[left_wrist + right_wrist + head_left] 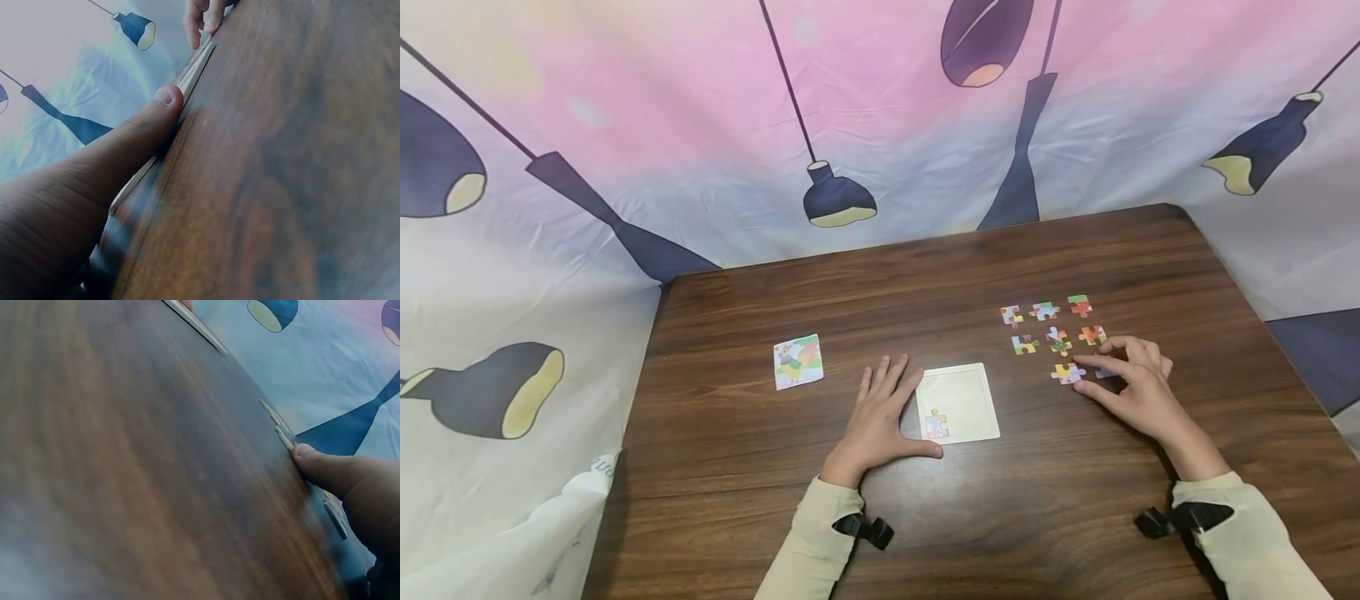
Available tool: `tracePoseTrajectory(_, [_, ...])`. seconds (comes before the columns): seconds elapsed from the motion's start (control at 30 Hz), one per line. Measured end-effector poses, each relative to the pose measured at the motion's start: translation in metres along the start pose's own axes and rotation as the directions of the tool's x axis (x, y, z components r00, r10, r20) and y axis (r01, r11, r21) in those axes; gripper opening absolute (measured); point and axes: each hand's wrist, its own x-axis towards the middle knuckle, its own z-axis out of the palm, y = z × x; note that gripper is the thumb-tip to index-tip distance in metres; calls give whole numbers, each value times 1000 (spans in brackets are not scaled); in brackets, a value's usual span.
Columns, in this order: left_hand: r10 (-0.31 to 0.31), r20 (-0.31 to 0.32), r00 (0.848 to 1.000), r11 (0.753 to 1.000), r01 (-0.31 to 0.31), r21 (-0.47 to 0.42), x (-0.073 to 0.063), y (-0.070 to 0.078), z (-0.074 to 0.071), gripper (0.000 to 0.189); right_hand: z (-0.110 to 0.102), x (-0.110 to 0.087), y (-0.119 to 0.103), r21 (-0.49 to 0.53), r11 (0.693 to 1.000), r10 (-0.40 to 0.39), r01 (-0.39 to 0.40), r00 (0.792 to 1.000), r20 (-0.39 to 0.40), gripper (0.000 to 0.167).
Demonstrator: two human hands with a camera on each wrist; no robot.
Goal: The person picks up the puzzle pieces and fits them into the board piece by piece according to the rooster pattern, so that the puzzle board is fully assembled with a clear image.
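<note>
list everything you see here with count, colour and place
Loose puzzle pieces: 8 visible, multicoloured, right part of the table, one partly hidden
Tray piece: 1, multicoloured, in the tray's near left corner
Tray: 1, cream, middle of the table
Picture card: 1, multicoloured, left of the tray
Table: 1, dark brown, beneath these
Backdrop: count unclear, pink, white and blue with printed lamps, behind the table
Wrist devices: 2, black, at the cuffs
Sleeves: 2, cream, on both arms
Left grip: 1, bare, beside the tray
Right grip: 1, bare, at the loose pieces
</note>
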Motion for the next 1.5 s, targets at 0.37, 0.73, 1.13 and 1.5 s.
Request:
tracePoseTrajectory(0.37, [7,6,1000,1000,-7,-6,0,1,2,127,-2,-3,-9,-34,999,33,-31,999,39,33])
tracePoseTrajectory(0.73, [7,-10,1000,1000,-7,-14,-2,0,2,127,5,-2,-18,30,998,55,-52,993,-107,35])
tracePoseTrajectory(1.13, [9,-10,1000,1000,-9,-1,-1,0,3,127,36,8,-49,105,994,2,11,992,-124,39])
tracePoseTrajectory(1.5, [2,-4,1000,1000,-2,-13,-1,-1,1,127,63,18,-70,170,983,-57,66,997,-57,38])
